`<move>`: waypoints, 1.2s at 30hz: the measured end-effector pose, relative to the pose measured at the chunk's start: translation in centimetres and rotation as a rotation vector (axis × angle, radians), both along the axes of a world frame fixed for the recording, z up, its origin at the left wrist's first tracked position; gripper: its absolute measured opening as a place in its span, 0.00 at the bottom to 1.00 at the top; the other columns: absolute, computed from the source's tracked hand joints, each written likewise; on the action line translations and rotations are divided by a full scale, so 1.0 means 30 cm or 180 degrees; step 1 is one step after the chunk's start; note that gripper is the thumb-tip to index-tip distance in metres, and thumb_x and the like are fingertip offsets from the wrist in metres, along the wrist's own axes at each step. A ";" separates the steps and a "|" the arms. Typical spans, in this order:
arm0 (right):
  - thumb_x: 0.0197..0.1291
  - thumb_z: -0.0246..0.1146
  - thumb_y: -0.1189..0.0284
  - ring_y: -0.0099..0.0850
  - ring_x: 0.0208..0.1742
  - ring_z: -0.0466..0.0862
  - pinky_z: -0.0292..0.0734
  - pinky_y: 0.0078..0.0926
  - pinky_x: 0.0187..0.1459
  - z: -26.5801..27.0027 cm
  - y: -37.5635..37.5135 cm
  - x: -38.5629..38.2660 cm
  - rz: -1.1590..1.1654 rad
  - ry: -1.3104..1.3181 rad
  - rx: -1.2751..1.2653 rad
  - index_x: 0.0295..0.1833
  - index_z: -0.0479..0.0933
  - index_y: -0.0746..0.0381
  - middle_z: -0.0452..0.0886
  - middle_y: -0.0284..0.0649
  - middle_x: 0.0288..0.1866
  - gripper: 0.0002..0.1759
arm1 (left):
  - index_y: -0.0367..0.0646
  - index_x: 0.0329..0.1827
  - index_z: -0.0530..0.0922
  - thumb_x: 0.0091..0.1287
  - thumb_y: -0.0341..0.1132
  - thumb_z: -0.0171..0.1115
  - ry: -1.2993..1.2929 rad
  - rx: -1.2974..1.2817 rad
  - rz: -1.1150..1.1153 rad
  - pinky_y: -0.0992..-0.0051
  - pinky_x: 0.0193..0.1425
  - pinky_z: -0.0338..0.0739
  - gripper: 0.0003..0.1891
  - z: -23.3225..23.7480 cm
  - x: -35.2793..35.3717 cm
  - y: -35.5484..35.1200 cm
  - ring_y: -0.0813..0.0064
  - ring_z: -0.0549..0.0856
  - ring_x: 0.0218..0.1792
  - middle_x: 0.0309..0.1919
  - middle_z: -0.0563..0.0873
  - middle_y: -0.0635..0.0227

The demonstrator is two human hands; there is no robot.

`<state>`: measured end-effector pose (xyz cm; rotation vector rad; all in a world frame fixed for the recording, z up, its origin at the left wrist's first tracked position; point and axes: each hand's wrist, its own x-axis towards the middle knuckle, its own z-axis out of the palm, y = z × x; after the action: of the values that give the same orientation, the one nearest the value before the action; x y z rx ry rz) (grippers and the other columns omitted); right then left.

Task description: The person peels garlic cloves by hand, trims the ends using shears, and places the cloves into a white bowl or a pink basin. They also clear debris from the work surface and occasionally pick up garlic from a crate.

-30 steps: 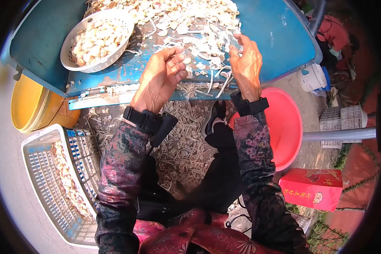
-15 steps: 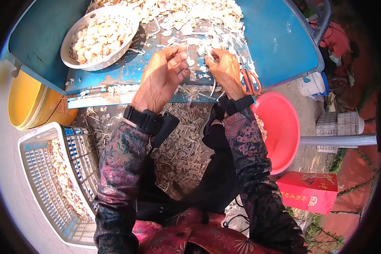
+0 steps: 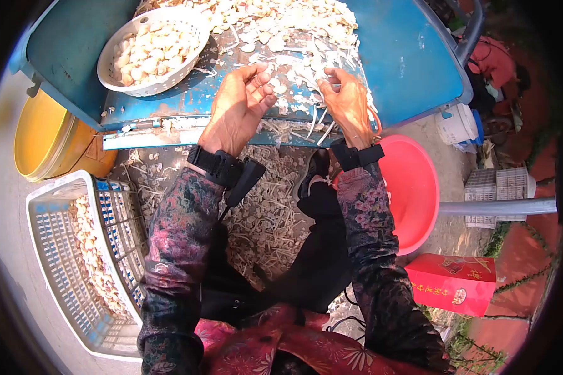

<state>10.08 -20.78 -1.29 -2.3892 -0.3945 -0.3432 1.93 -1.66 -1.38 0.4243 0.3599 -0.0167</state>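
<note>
My left hand (image 3: 241, 106) is raised over the near edge of the blue table (image 3: 187, 112), palm turned right. Its fingers are curled with the thumb close above them; anything held there is hidden. To its right, my right hand (image 3: 347, 100) has its fingers bent and thumb slightly apart, with nothing visible between them. Between the hands lie pale garlic skins and cut pieces (image 3: 297, 78). Dry garlic stems (image 3: 313, 122) lie below my right hand. An orange scissor handle (image 3: 375, 122) shows partly behind my right wrist. A white colander (image 3: 109, 78) of garlic cloves stands at left.
A yellow bucket (image 3: 40, 134) and a grey plastic basket (image 3: 94, 187) holding garlic stand at left. On the right are a pink-red basin (image 3: 413, 194), a red box (image 3: 453, 284) and a white bucket (image 3: 456, 125). Garlic scraps (image 3: 269, 219) cover the ground between my legs.
My right hand has moved right and slightly up, away from the stem it held, covering most of the scissors. My left hand has shifted slightly up. The view has moved a little.
</note>
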 end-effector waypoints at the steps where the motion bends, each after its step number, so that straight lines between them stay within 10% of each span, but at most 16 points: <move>1: 0.55 0.63 0.70 0.37 0.32 0.85 0.79 0.33 0.34 -0.004 0.018 -0.005 0.0035 -0.0369 -0.0061 0.38 0.82 0.68 0.84 0.48 0.32 0.11 | 0.36 0.41 0.76 0.70 0.33 0.51 0.0013 -0.0029 0.0083 0.78 0.33 0.74 0.09 0.005 -0.003 0.005 0.77 0.75 0.26 0.25 0.78 0.71; 15: 0.52 0.63 0.71 0.48 0.37 0.82 0.75 0.44 0.40 -0.075 0.100 0.029 0.0439 -0.0256 -0.0736 0.35 0.80 0.66 0.81 0.53 0.31 0.10 | 0.38 0.44 0.73 0.71 0.37 0.46 -0.0186 0.0061 -0.0040 0.76 0.35 0.75 0.11 -0.014 0.006 0.047 0.77 0.76 0.28 0.30 0.78 0.70; 23: 0.53 0.68 0.68 0.22 0.31 0.81 0.76 0.21 0.34 0.057 0.139 -0.009 0.0969 0.1310 0.1217 0.41 0.83 0.67 0.85 0.40 0.29 0.14 | 0.36 0.48 0.72 0.72 0.37 0.46 0.0017 0.0288 0.0121 0.71 0.44 0.79 0.13 -0.006 -0.017 0.027 0.69 0.82 0.42 0.32 0.79 0.67; 30: 0.50 0.63 0.69 0.47 0.31 0.83 0.77 0.35 0.34 -0.032 0.161 -0.034 0.1154 0.0156 -0.0349 0.36 0.80 0.69 0.82 0.53 0.30 0.13 | 0.36 0.49 0.72 0.72 0.36 0.47 0.0260 0.0402 0.0201 0.71 0.45 0.78 0.13 -0.045 -0.005 0.062 0.69 0.80 0.39 0.34 0.80 0.64; 36: 0.52 0.60 0.72 0.40 0.31 0.84 0.78 0.34 0.34 0.036 0.160 -0.028 0.0579 0.0700 -0.0109 0.38 0.79 0.70 0.83 0.50 0.30 0.12 | 0.35 0.49 0.71 0.72 0.35 0.46 0.0197 0.0361 0.0263 0.72 0.45 0.78 0.12 -0.031 -0.013 0.041 0.71 0.80 0.36 0.33 0.79 0.65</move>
<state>9.25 -15.99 -0.21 -2.3707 -0.5134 0.0092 1.55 -0.43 -2.30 0.5214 0.4407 0.0715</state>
